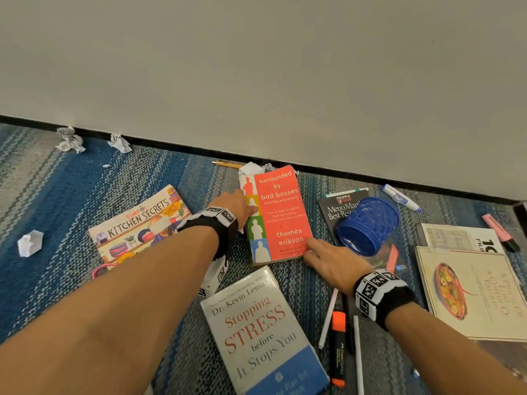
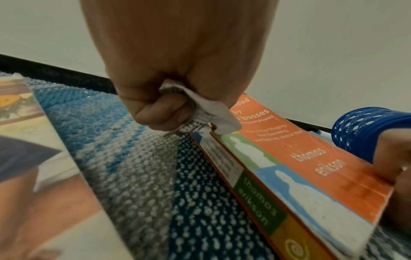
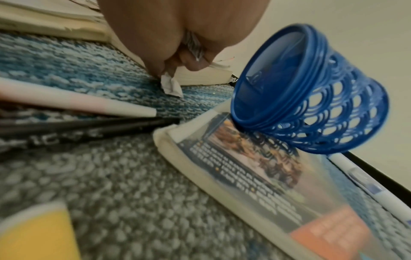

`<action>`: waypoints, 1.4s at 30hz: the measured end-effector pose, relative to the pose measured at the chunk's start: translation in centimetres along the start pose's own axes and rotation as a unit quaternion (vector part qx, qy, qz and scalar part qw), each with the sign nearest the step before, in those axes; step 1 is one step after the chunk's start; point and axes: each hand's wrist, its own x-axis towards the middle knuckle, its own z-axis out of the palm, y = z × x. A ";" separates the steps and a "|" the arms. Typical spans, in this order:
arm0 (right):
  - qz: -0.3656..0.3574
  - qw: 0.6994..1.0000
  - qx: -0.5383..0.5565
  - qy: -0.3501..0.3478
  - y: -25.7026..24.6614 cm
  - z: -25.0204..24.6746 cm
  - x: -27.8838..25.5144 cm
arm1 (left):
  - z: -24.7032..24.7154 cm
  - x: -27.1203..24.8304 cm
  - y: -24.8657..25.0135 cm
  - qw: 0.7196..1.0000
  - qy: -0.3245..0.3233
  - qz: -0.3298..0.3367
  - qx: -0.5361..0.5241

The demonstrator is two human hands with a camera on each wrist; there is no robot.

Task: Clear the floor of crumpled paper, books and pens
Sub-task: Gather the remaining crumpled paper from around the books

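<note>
The orange paperback "surrounded by bad bosses" [image 1: 281, 212] lies on the carpet near the wall. My left hand [image 1: 239, 206] is at its left edge, fingers curled round a wad of crumpled paper [image 2: 206, 112] that touches the spine [image 2: 251, 190]. My right hand [image 1: 322, 255] pinches the book's near right corner, thumb on the cover. It also keeps a scrap of crumpled paper [image 3: 171, 87] tucked under its curled fingers [image 3: 193, 65]. More crumpled paper [image 1: 253, 168] pokes out behind the book's top edge.
A blue mesh pen holder [image 1: 368, 223] lies tipped on a black magazine [image 1: 336, 209]. Other books are "Stopping Stress" [image 1: 262, 332], "Kitchen Secrets" [image 1: 137, 223] and cookbooks [image 1: 479, 295]. Pens and an orange highlighter [image 1: 338, 346] lie near my right wrist. Paper wads [image 1: 68, 139] [image 1: 30, 242] lie at left.
</note>
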 end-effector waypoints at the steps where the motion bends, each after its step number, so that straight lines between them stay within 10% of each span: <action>1: 0.032 0.999 0.019 0.015 0.2 0.0 -0.3 | 0.1 0.0 0.1 1.000 0.000 -0.005 -0.001; 4: 0.179 0.973 0.117 0.083 0.0 -0.5 -1.9 | 0.2 -0.1 0.2 1.000 -0.005 -0.013 -0.009; 9: 0.304 0.936 0.151 -0.095 -1.1 -0.3 -1.3 | 0.0 -0.2 0.5 1.000 -0.008 -0.009 -0.003; 18: 0.326 0.911 0.176 -0.179 1.5 -2.8 1.4 | 0.2 -0.7 0.4 1.000 -0.004 -0.005 -0.016; 26: 0.381 0.885 0.263 0.048 5.4 -9.3 7.7 | 1.2 -0.6 2.3 0.996 -0.007 0.076 0.035; 32: 0.385 0.912 0.126 -0.059 7.7 -8.3 13.8 | 1.6 0.5 4.2 0.989 -0.052 0.135 0.012; 37: 0.450 0.866 0.185 -0.115 9.3 -5.7 15.5 | -2.3 3.5 4.4 0.987 0.111 0.111 0.016; 42: 0.436 0.856 0.235 -0.149 10.4 -4.4 16.4 | -2.3 6.1 2.8 0.989 0.009 0.110 0.097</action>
